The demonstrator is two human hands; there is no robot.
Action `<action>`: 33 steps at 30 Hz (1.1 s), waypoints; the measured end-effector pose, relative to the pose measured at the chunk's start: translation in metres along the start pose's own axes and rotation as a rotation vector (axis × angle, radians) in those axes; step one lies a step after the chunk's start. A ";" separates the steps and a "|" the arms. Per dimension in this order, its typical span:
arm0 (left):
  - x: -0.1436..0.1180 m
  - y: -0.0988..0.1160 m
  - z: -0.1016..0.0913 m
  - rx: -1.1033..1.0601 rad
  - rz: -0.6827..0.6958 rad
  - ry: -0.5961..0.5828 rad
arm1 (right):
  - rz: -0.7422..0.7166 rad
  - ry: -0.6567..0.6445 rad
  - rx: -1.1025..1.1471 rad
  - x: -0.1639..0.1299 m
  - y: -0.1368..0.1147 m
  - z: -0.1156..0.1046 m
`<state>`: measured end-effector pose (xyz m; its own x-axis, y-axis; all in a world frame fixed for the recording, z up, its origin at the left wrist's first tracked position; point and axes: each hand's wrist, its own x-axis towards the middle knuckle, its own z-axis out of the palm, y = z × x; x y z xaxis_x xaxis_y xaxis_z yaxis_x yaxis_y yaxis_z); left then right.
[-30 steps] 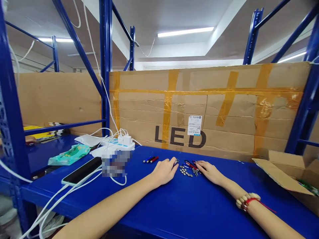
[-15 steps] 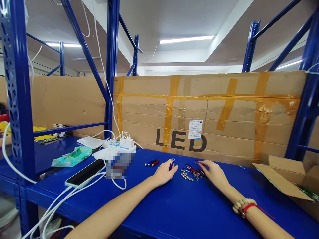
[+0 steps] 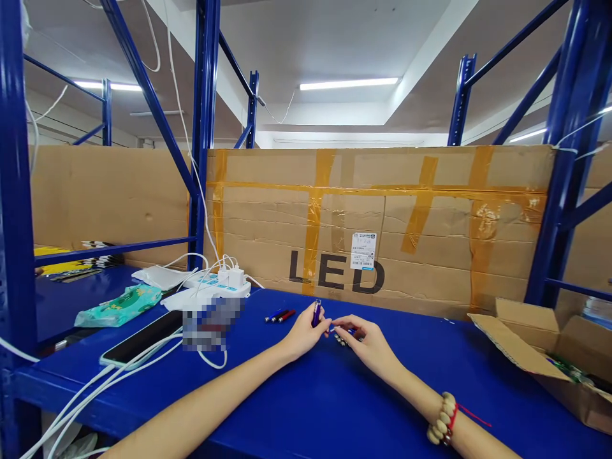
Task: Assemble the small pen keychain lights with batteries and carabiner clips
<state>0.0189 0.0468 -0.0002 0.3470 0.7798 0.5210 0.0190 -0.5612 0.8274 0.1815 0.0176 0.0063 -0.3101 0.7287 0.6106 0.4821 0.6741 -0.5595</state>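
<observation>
My left hand [image 3: 302,335] is closed around a small purple flashlight [image 3: 316,313], held upright with its silver end on top. Close beside it on the right, my right hand [image 3: 369,347] pinches a tiny purplish piece [image 3: 331,330] at the fingertips, too small to make out fully. The two hands' fingertips nearly meet. Beneath the right hand lie small silver discs [image 3: 340,340], like button cells, and some coloured tubes, mostly hidden by the fingers. Left of my left hand, blue, black and red flashlights [image 3: 280,315] lie side by side on the blue tabletop [image 3: 306,401].
A phone [image 3: 143,338] with white cables lies at the left, near a power strip [image 3: 224,284] and a green packet [image 3: 119,306]. An open cardboard box [image 3: 516,344] stands right. A large cardboard sheet [image 3: 268,217] marked LED closes off the back, between blue rack posts.
My right hand has moved left from beyond the pile to my left hand, carrying the small piece, and now covers most of the pile. The view has shifted slightly right.
</observation>
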 end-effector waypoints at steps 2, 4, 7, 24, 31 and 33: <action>0.000 -0.002 0.000 0.003 0.003 0.005 | -0.040 0.010 -0.075 -0.001 0.002 -0.003; -0.001 -0.001 0.000 -0.001 -0.001 0.007 | -0.104 0.000 -0.184 -0.001 0.002 -0.006; -0.003 0.003 0.001 -0.010 0.005 -0.007 | -0.182 -0.042 -0.306 -0.002 0.000 -0.010; -0.005 0.009 -0.010 0.476 0.149 -0.041 | -0.315 -0.127 -0.509 -0.005 -0.004 -0.004; -0.005 0.004 -0.007 0.399 0.148 -0.056 | -0.316 -0.184 -0.500 -0.004 -0.005 -0.004; -0.006 0.005 -0.005 0.393 0.149 -0.063 | -0.345 -0.195 -0.504 -0.004 -0.006 -0.004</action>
<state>0.0118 0.0409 0.0016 0.4291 0.6703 0.6055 0.3160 -0.7393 0.5946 0.1833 0.0102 0.0087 -0.6369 0.5208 0.5685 0.6395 0.7687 0.0123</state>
